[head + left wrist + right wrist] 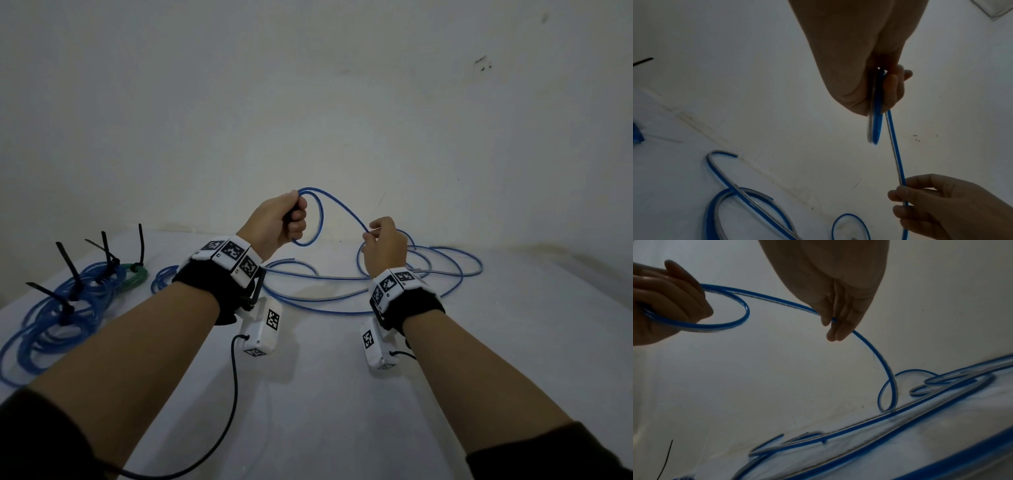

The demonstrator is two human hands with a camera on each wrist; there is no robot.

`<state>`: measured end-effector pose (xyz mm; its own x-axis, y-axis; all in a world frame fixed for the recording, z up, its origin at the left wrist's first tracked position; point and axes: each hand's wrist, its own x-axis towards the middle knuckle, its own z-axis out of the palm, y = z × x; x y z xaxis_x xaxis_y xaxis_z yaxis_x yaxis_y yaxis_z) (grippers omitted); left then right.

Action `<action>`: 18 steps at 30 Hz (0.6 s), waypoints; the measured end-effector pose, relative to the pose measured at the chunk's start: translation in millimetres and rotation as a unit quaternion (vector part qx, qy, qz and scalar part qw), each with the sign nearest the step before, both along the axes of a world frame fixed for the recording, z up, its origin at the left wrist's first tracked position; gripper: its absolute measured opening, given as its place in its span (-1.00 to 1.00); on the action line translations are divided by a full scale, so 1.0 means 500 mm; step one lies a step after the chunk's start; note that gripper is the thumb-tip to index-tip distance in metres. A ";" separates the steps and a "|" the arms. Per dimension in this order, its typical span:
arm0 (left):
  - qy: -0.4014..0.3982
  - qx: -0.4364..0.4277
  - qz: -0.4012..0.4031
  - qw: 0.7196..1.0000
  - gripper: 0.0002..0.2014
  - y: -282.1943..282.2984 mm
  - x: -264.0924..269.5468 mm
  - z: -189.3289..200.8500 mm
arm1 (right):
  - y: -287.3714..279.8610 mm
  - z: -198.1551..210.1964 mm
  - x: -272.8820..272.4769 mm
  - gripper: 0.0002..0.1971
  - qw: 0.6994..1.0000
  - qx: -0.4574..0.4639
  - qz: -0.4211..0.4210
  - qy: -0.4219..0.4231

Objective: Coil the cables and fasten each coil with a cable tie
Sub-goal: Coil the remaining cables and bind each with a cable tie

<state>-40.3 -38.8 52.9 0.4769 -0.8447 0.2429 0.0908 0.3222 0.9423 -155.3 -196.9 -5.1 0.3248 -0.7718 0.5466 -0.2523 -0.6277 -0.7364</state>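
Forearms raised over the white tabletop (325, 394), we grip a first small loop of blue cable (317, 219) in our left hand (281, 222) while our right hand (382, 246) pinches the strand running off it. Springy and light, it looks best held where turns cross; finished coils (65, 308) lie left.
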 end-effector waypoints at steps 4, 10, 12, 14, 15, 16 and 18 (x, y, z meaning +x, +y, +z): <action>-0.033 -0.002 0.032 0.999 -0.65 0.010 0.005 0.002 | 0.003 -0.002 0.017 -0.91 1.000 -0.007 -0.009 0.024; 0.037 -0.053 0.057 0.996 -0.67 0.000 0.020 0.008 | 0.035 -0.004 0.041 -0.86 0.994 -0.008 0.105 0.039; -0.026 -0.054 0.100 0.993 -0.69 -0.003 0.022 0.004 | 0.048 0.002 0.043 -0.83 0.986 -0.042 0.140 0.078; -0.116 -0.045 0.143 0.982 -0.71 -0.005 0.021 -0.003 | 0.058 0.012 0.047 -0.79 0.976 -0.065 0.168 0.123; -0.146 -0.047 0.159 0.975 -0.73 -0.006 0.019 -0.007 | 0.063 0.017 0.049 -0.78 0.970 -0.071 0.182 0.145; -0.160 -0.054 0.167 0.971 -0.75 -0.009 0.017 -0.010 | 0.067 0.022 0.049 -0.77 0.963 -0.075 0.199 0.164; -0.170 -0.067 0.173 0.968 -0.78 -0.017 0.015 -0.018 | 0.080 0.031 0.049 -0.80 0.951 -0.092 0.231 0.183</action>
<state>-32.9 -47.3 44.1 0.5984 -0.5987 0.5324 -0.3531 0.3995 0.8460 -130.8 -156.7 10.5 0.8011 -0.4024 0.4431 -0.1362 -0.8434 -0.5197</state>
